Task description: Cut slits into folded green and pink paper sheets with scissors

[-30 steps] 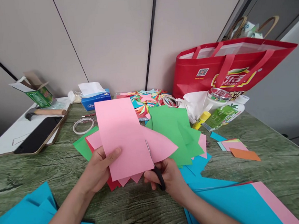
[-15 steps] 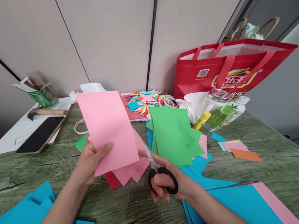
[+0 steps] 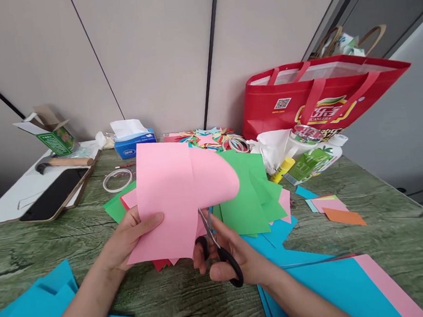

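A sheet of pink paper [image 3: 166, 196] is pinched upright in my left hand [image 3: 133, 235], with the thumb on its front face. My right hand [image 3: 237, 251] grips a pair of black-handled scissors [image 3: 213, 236], its fingers through the loops. The handles are spread and the blade tips sit at the right edge of the cut in the paper. Above the blades, a pink flap bends off to the right. Under and behind the sheet lie green and red papers, partly hidden. Green sheets [image 3: 240, 200] rest just beyond my right hand.
Blue paper lies at the lower left [image 3: 43, 308] and lower right [image 3: 327, 286]. Along the back stand a blue tissue box [image 3: 133, 144], paper stars [image 3: 206, 138] and a red bag [image 3: 273, 109]. A phone [image 3: 55, 194] and a hammer [image 3: 70, 162] are at left, a glue stick [image 3: 283, 169] at right.
The scissors have opened wider and shifted slightly left against the paper. A cut now divides the pink sheet, and its upper right part bends outward. The sheet has moved right and down.
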A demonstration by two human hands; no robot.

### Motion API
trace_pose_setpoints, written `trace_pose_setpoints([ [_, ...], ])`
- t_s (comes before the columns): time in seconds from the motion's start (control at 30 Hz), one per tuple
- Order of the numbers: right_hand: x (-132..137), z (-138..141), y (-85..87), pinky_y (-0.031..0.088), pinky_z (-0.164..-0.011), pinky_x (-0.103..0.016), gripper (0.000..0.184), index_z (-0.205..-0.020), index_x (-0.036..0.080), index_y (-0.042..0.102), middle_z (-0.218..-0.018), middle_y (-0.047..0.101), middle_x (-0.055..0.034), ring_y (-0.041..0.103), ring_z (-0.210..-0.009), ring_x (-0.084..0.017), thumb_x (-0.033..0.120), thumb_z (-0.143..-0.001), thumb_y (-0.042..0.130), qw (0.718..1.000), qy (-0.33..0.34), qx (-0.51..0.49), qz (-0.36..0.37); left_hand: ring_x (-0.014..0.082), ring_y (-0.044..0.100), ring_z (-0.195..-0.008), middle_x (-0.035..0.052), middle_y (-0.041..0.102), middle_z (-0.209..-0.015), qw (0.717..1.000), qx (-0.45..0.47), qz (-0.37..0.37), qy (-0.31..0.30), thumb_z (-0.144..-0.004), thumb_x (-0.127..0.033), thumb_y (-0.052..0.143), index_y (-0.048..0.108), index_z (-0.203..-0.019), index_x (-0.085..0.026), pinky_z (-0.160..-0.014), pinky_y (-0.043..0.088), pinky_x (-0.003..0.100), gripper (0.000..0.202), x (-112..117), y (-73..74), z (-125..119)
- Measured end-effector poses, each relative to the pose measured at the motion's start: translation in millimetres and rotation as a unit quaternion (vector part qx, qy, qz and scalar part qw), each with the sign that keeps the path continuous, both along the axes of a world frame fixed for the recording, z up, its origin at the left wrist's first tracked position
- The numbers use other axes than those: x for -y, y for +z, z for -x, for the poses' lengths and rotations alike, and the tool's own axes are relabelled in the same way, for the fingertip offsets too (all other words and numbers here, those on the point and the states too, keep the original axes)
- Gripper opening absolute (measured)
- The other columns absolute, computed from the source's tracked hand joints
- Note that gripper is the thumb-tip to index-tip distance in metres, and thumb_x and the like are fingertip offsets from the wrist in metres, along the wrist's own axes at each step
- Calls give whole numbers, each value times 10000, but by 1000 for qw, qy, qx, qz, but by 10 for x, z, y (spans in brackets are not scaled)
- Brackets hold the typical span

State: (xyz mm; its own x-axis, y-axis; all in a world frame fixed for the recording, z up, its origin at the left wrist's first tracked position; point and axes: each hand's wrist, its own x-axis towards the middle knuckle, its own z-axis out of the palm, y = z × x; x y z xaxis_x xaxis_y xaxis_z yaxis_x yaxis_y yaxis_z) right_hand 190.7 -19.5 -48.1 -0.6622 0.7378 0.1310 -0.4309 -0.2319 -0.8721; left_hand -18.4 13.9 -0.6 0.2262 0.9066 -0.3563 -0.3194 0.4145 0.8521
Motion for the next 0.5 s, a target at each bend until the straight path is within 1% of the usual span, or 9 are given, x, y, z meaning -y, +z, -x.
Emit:
trace_pose_setpoints([
  [0.1, 16, 7, -8, 401, -652, -283, 940, -1359, 319, 53, -841, 562, -21, 513, -732, -128, 298, -679, 701, 999, -24, 23, -28, 158, 637, -555, 56, 718, -708, 1000, 7, -6, 4, -643, -183, 695, 669, -821, -144, -486, 525, 220, 184, 1, -14, -2],
  [0.2, 34, 21, -30, 409, -650, -289, 941, -1359, 320, 52, -840, 551, -18, 509, -709, -129, 263, -680, 702, 997, -45, 50, -41, 160, 640, -560, 52, 718, -711, 1000, 10, -7, 0, -651, -182, 689, 665, -825, -149, -488, 526, 226, 179, 5, -23, -20],
  [0.3, 46, 43, -30, 427, -659, -286, 858, -1337, 308, 173, -838, 541, -17, 517, -729, -143, 248, -669, 709, 995, -72, 59, -37, 165, 637, -541, 51, 716, -699, 1000, -7, -1, -16, -656, -199, 687, 663, -825, -152, -470, 524, 240, 177, 22, -43, -43],
  [0.4, 42, 66, -1, 438, -707, -282, 669, -1253, 289, 322, -908, 554, -32, 541, -788, -150, 248, -694, 686, 994, -101, 36, -31, 164, 639, -568, 46, 716, -702, 999, -23, -8, -25, -666, -206, 680, 666, -817, -156, -503, 529, 248, 159, 48, -85, -76],
  [0.47, 34, 75, 13, 437, -751, -284, 585, -1198, 281, 366, -975, 566, -43, 560, -833, -153, 252, -704, 678, 991, -129, 17, -32, 163, 642, -613, 43, 718, -719, 999, -22, -19, -27, -672, -207, 676, 671, -810, -160, -544, 531, 248, 146, 64, -123, -102],
  [0.5, 29, 75, 15, 434, -773, -287, 581, -1188, 281, 368, -1000, 571, -45, 567, -857, -156, 255, -699, 682, 989, -143, 11, -33, 161, 641, -625, 41, 718, -725, 999, -23, -25, -29, -675, -213, 674, 673, -807, -162, -553, 530, 245, 141, 71, -142, -113],
])
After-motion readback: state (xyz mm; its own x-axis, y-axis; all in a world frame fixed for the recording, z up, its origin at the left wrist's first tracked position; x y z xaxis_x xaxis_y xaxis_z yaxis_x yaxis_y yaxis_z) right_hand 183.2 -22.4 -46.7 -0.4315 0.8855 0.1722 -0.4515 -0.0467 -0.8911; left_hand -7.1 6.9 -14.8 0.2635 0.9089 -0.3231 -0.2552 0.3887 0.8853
